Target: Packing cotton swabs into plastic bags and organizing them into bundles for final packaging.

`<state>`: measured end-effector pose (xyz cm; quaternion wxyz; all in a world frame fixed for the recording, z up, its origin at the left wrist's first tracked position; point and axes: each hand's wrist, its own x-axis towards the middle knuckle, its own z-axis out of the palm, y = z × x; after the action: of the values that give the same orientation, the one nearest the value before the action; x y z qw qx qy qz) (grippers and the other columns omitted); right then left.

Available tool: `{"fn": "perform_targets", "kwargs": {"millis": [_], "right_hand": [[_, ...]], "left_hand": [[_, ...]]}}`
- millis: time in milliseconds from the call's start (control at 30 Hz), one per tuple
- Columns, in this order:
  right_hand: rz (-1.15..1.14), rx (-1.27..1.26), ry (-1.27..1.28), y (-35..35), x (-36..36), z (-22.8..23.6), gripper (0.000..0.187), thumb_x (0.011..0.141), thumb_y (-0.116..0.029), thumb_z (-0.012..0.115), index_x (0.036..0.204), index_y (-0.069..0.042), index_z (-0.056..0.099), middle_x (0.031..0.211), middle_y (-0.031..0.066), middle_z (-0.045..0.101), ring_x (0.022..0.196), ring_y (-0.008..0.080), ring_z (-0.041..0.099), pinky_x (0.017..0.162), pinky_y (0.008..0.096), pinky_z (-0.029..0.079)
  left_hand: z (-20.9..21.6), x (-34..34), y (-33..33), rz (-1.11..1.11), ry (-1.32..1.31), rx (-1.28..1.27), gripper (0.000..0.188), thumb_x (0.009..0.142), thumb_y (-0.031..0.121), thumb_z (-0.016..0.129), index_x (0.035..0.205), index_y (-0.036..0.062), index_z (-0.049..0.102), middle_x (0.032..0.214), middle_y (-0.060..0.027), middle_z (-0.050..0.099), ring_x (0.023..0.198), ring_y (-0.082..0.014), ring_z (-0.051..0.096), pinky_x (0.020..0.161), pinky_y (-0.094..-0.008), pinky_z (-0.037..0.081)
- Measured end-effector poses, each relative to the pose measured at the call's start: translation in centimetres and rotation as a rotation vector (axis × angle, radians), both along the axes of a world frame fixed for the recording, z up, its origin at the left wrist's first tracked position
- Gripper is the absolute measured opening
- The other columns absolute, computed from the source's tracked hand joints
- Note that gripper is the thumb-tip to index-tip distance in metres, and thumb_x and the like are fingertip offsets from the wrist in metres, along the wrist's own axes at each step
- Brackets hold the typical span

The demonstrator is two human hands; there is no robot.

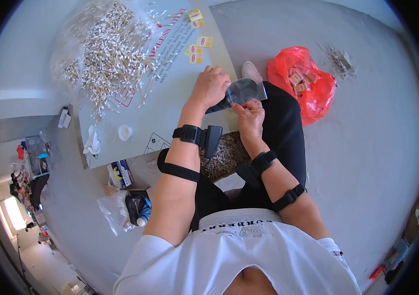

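Observation:
A small clear plastic bag [249, 90] is stretched between my hands, just past the right edge of the table. My left hand [211, 87] has its fingers curled at the bag's left end; the fingertips are partly hidden. Thumb and fingers of my right hand [250, 117] pinch the bag's near edge. Inside the bag I can make out no contents. Below my hands, between my legs, a box of loose cotton swabs [223, 156] shows partly behind my forearms. A large heap of cotton swabs [116, 54] spills from an open clear sack on the table.
Several small yellow cards [196, 53] lie on the table [175, 105]. Near its front left are a white round dish [125, 132] and a crumpled tissue [92, 141]. A red plastic bag [312, 109] holding small packs stands on the floor, beside scattered swabs [339, 61].

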<state>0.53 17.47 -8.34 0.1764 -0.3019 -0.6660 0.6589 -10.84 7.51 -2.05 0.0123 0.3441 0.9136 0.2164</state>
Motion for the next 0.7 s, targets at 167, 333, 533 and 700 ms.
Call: {"fn": "perform_targets", "kwargs": {"millis": [167, 333, 533, 700], "right_hand": [[0.114, 0.083, -0.114, -0.3, -0.4, 0.6, 0.027, 0.059, -0.013, 0.079, 0.056, 0.003, 0.057, 0.084, 0.0126, 0.055, 0.08, 0.0241, 0.054, 0.071, 0.0332, 0.043], [-0.05, -0.284, 0.052, 1.0, 1.8, 2.2, 0.021, 0.077, -0.008, 0.073, 0.066, -0.005, 0.055, 0.066, -0.0037, 0.05, 0.062, 0.006, 0.042, 0.057, 0.0221, 0.036], [0.217, -0.31, 0.075, 1.3, 2.3, 5.8, 0.023, 0.085, -0.011, 0.067, 0.069, -0.006, 0.052, 0.062, -0.0072, 0.044, 0.057, 0.0022, 0.035, 0.05, 0.0199, 0.028], [0.668, -0.03, 0.019, -1.7, 0.1, 6.1, 0.02, 0.083, -0.009, 0.066, 0.07, -0.002, 0.053, 0.059, -0.0056, 0.044, 0.057, 0.0033, 0.039, 0.051, 0.0215, 0.033]], "left_hand": [[0.3, 1.2, -0.1, 0.078, 0.093, -0.038, 0.008, 0.074, 0.013, 0.065, 0.077, 0.0062, 0.063, 0.086, -0.0095, 0.058, 0.091, -0.0306, 0.053, 0.079, -0.0408, 0.045], [-1.3, 2.4, -3.6, 0.381, 0.119, 0.313, 0.021, 0.07, 0.003, 0.067, 0.087, 0.0043, 0.056, 0.087, -0.0102, 0.058, 0.087, -0.0306, 0.055, 0.077, -0.0407, 0.046], [-2.8, 2.7, -13.5, 0.89, 0.345, 0.2, 0.035, 0.07, 0.0, 0.065, 0.103, 0.0064, 0.055, 0.103, -0.0131, 0.055, 0.103, -0.0341, 0.047, 0.09, -0.043, 0.039], [-2.7, 1.8, -16.6, 1.103, 0.335, 0.031, 0.035, 0.072, 0.008, 0.068, 0.105, 0.0072, 0.056, 0.108, -0.0124, 0.054, 0.108, -0.0347, 0.044, 0.093, -0.0459, 0.037]]}}
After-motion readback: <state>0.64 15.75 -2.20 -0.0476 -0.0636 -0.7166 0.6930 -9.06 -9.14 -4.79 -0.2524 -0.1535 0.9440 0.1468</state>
